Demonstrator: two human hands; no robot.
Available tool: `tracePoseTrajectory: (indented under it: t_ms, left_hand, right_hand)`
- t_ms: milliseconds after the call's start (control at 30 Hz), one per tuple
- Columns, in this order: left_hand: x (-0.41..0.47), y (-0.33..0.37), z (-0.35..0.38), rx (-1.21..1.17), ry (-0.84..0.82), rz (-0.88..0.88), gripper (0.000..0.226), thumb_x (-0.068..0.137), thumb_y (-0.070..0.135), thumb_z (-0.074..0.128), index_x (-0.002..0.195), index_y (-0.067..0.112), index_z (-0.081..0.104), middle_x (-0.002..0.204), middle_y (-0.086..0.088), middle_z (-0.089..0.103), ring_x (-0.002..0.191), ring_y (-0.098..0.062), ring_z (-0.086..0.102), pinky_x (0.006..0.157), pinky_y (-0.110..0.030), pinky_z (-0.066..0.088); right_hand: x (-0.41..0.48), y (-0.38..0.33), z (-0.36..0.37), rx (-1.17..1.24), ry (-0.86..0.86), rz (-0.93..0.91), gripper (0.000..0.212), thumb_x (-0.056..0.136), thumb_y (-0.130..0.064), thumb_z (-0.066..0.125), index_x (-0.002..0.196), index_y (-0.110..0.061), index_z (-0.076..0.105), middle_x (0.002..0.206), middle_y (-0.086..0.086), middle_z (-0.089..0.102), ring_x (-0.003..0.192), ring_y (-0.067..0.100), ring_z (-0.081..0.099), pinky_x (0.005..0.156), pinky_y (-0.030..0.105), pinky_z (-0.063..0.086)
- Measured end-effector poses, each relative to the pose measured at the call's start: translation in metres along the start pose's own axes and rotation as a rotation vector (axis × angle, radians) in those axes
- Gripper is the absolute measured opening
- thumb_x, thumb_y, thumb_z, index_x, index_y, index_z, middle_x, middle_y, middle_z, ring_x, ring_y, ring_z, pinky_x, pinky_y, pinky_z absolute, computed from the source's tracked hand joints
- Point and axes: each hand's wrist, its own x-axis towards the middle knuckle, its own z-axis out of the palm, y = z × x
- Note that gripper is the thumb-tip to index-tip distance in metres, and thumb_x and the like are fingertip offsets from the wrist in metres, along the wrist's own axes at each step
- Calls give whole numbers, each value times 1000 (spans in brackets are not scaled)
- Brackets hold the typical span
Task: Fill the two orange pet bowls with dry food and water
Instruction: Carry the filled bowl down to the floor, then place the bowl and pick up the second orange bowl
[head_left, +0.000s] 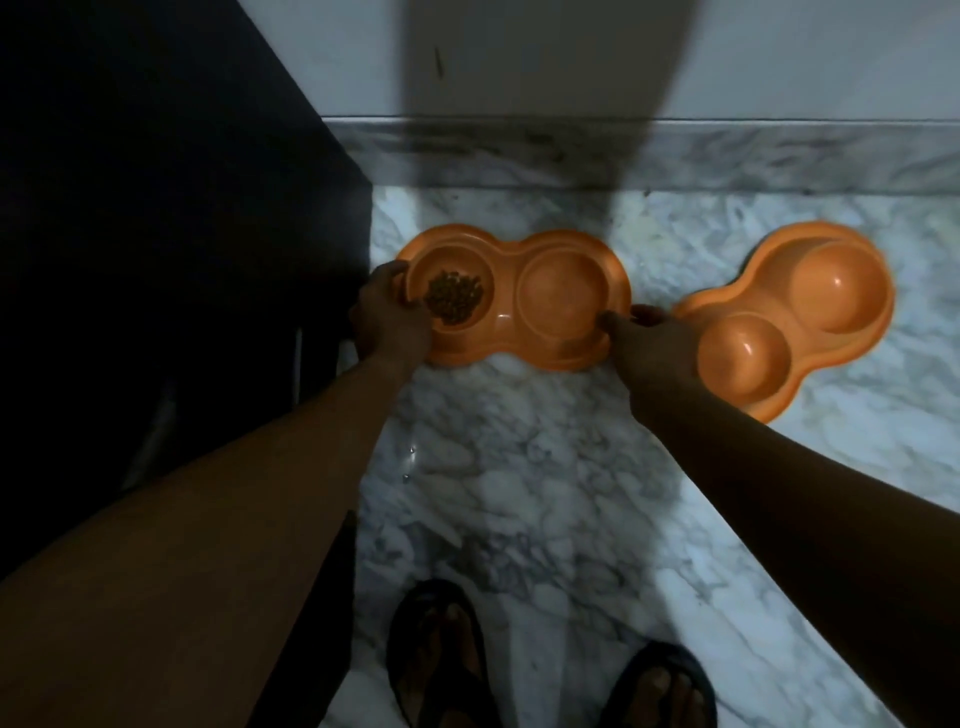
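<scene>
- The left hand (387, 312) grips the left end of the near double bowl (511, 299), fingers curled over its rim beside the cup that holds dry food (453, 297).
- The right hand (647, 332) clasps the opposite end of the same bowl, thumb on the rim next to the empty cup.
- The bowl spans the gap between the two hands; its long axis runs from one hand to the other, parallel to the wall (779, 52) beyond the fingertips, and it rests on the marble floor (545, 467).
- The second double bowl (795, 312) lies just outside the right hand, angled away, both cups appearing empty; the right hand is the nearer one to it.
- A dark cabinet (182, 208) stands outside the left hand.
- Judgement: only one of four cups is filled; with both ends held, the bowl can be lifted or shifted level, keeping the food from spilling.
</scene>
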Motion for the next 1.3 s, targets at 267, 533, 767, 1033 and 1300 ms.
tracePoseTrajectory:
  t_ms: [267, 533, 767, 1033, 1300]
  left_hand:
    - [-65, 35, 25, 205, 53, 293, 40, 78, 21, 65, 118, 14, 62, 126, -9, 58, 119, -29, 52, 97, -40, 46]
    - [-149, 82, 113, 262, -290, 320, 55, 82, 36, 69, 132, 19, 55, 132, -5, 55, 125, -25, 48, 100, -35, 40]
    - [-181, 90, 184, 250, -357, -151, 78, 84, 47, 67, 145, 13, 31, 145, -15, 34, 122, -40, 50, 91, -44, 45]
    - [-180, 87, 168, 52, -326, -126, 51, 76, 14, 67, 126, 11, 58, 114, -5, 63, 104, -27, 60, 90, -42, 52]
    - [-218, 197, 15, 31, -401, -6, 60, 58, 30, 75, 117, 18, 68, 92, -1, 66, 93, -26, 66, 85, -39, 55]
  right_hand:
    - [-25, -14, -40, -172, 16, -111, 57, 90, -42, 73, 141, -20, 59, 137, 8, 63, 124, 27, 62, 106, 43, 49]
    - [2, -1, -124, -199, 308, -47, 44, 83, -36, 73, 124, -23, 65, 131, 13, 55, 117, 34, 60, 100, 44, 51]
    - [39, 40, -161, 89, 320, 222, 41, 89, -37, 68, 122, -15, 58, 123, 15, 64, 107, 34, 66, 84, 39, 55]
    - [20, 58, -177, 321, 172, 297, 34, 70, -29, 69, 98, -11, 63, 98, 19, 74, 80, 32, 75, 65, 38, 64]
    - [-122, -54, -272, 475, 115, 148, 55, 90, -17, 67, 137, -29, 42, 100, 8, 70, 80, 26, 70, 82, 40, 58]
